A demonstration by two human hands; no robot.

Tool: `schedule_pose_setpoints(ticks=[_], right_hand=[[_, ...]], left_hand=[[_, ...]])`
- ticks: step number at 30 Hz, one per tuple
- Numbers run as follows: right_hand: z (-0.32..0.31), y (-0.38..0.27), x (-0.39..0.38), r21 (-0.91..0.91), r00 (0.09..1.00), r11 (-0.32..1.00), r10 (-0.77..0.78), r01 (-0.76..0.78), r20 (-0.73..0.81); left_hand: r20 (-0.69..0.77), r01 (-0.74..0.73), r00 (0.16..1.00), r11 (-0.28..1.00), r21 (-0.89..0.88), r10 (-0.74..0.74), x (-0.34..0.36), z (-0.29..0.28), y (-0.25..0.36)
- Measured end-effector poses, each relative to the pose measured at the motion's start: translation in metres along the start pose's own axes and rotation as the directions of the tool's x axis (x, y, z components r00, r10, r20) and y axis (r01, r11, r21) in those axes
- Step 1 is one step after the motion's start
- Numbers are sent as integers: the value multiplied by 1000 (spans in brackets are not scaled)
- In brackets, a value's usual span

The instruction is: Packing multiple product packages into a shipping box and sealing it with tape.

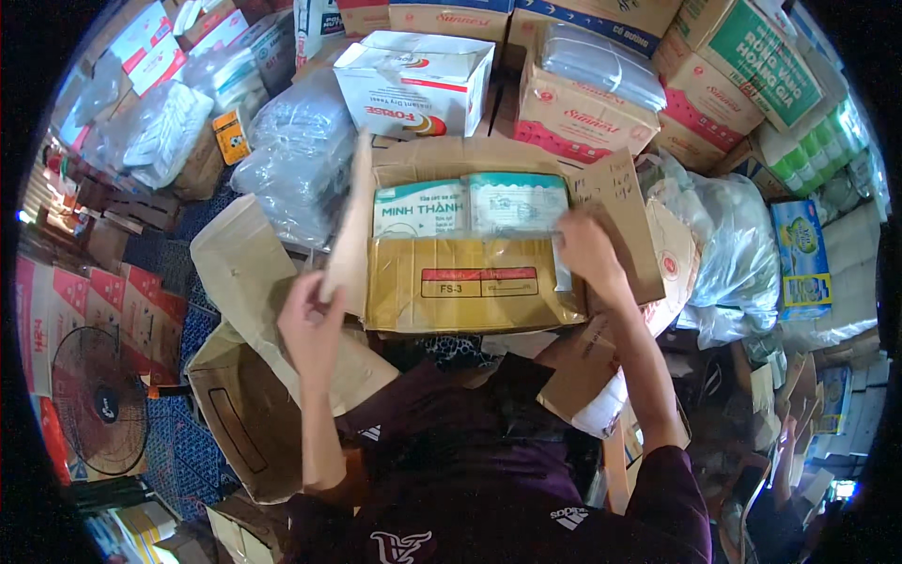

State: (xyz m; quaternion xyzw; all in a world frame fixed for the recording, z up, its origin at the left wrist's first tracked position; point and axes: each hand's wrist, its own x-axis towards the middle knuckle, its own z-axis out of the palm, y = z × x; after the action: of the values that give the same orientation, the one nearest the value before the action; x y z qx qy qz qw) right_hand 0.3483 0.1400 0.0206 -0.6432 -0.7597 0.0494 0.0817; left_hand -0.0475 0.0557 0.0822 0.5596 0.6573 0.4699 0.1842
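Observation:
In front of me stands a brown cardboard box (423, 315), its top partly uncovered. White and teal packets (517, 209) lie side by side inside it, behind the folded front panel. The left flap (349, 230) stands upright, and my left hand (310, 315) pinches its near lower corner between thumb and fingers. My right hand (590, 252) is at the box's right inner edge, fingers curled downward beside a narrow pale strip (562, 268). What those fingertips hold, if anything, is hidden. The right flap (620, 221) leans outward behind that hand.
Behind the box sit a white carton (413, 85) and a brown carton with clear bags (587, 103). Bagged goods (296, 141) are at left, more bags (738, 254) at right. An opened box (246, 414) and a fan (101, 399) stand lower left.

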Motion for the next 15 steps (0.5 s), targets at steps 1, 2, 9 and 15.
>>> schedule_pose_setpoints(ticks=[1, 2, 9, 15], right_hand=[[-3, 4, 17, 93, 994, 995, -28, 38, -106], [-10, 2, 33, -82, 937, 986, -166, 147, -308], [27, 62, 136, 97, 948, 979, 200, -181, -247], [17, 44, 141, 872, 848, 433, 529, -230, -39]], left_hand=[[38, -64, 997, 988, -143, 70, -5, 5, 0], [46, -54, 997, 989, -135, 61, -8, 6, 2], [-240, -90, 961, 977, 193, 136, 4, -10, -12], [-202, 72, 974, 983, -171, -107, 2, -21, -12]])
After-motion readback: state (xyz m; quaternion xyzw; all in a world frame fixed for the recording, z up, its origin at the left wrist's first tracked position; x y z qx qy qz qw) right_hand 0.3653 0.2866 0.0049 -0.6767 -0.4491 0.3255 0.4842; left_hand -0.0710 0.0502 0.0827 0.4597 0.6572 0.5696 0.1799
